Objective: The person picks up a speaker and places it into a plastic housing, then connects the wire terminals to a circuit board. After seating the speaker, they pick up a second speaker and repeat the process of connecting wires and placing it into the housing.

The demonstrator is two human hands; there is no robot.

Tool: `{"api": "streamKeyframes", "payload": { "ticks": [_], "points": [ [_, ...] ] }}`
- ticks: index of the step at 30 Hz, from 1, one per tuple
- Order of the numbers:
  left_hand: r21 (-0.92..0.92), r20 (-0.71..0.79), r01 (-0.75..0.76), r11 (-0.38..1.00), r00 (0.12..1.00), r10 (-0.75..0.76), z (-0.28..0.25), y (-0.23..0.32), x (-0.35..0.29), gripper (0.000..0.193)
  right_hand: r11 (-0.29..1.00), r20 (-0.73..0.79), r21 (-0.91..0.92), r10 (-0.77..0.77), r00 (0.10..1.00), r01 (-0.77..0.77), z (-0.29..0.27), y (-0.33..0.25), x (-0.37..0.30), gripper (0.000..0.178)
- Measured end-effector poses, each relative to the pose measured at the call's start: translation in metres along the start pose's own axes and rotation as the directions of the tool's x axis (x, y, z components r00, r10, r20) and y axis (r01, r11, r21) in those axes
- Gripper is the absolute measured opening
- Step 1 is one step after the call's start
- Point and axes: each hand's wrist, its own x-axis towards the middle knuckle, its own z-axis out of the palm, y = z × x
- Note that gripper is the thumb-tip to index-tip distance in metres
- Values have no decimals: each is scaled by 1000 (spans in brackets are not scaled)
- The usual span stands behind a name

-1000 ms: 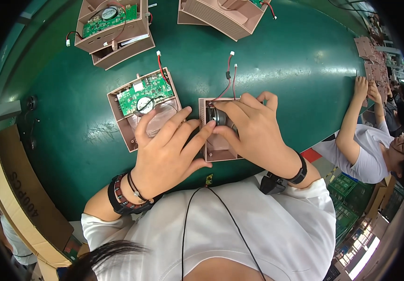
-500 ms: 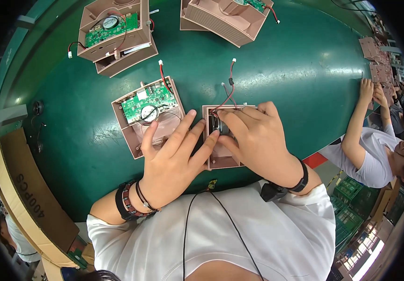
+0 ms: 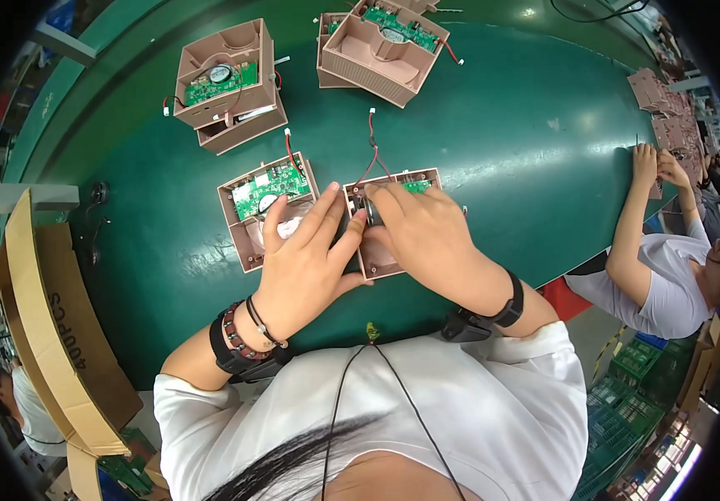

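A pinkish-brown plastic housing (image 3: 381,265) lies open side up before me. A green circuit board (image 3: 416,185) shows at its far side, and a red-and-black wire with a white plug (image 3: 372,138) runs out beyond it. My right hand (image 3: 431,225) reaches inside, its fingers closed on a small dark round part that looks like a speaker (image 3: 365,210). My left hand (image 3: 301,255) has its fingers spread; one fingertip touches that part and the thumb rests at the housing's near left corner. Partly under my left hand is a second housing (image 3: 247,249) with a board.
Stacked housings with boards and wires stand at the far left (image 3: 234,134) and far middle (image 3: 368,79) of the green table (image 3: 510,142). Dark round parts with wires (image 3: 99,194) lie at the left, near a cardboard box (image 3: 84,301). A co-worker (image 3: 669,275) works at the right.
My head view has shifted, so the housings appear displaced. The right-hand housing is turned slightly, and more of its green board shows. Both hands stay at it, with my right fingers still inside.
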Motion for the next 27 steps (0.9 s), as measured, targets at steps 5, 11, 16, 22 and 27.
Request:
{"api": "streamKeyframes", "payload": {
  "ticks": [5,11,16,22,27],
  "points": [
    [-75,10,-39,996,999,40,-13,-3,2,67,999,26,-7,-42,999,43,-24,0,-9,38],
    [-64,-60,15,998,998,-19,-34,-12,20,50,991,-153,-22,-131,979,129,-48,37,19,31],
    [-122,-266,48,991,961,-79,-9,-8,52,34,940,-256,-33,-335,907,339,-19,63,48,26],
    [-341,-264,38,939,955,-135,0,-5,56,21,921,-207,-92,-390,897,379,-21,70,44,19],
    [-334,-251,34,942,960,-124,-1,-3,51,17,950,-152,-77,-312,938,303,-19,74,32,15]
  ]
}}
